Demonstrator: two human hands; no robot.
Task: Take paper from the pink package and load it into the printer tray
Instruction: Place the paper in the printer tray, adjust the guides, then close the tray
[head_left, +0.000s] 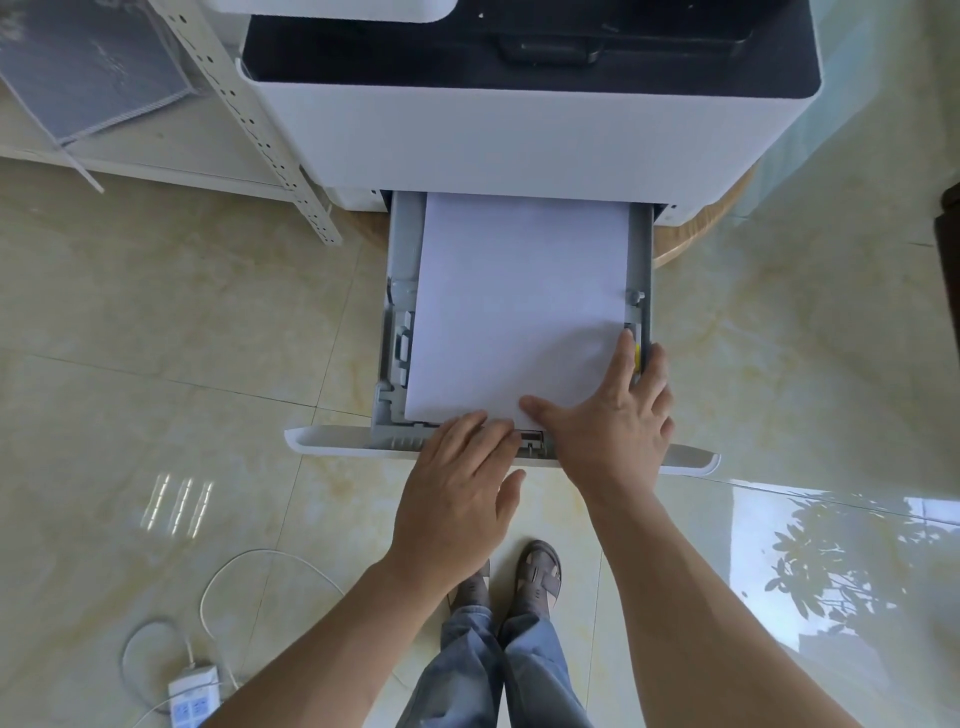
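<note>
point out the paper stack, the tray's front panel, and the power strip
paper stack (519, 296), head view, middle of top sheet
tray's front panel (337, 440), head view, bare left end
power strip (193, 696), head view, its white body

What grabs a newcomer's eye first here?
The white paper stack lying in the pulled-out printer tray, centre frame, below the white printer. Both hands are at its near end: left hand at the tray's front edge, right hand flat on the stack's near right corner.
</note>
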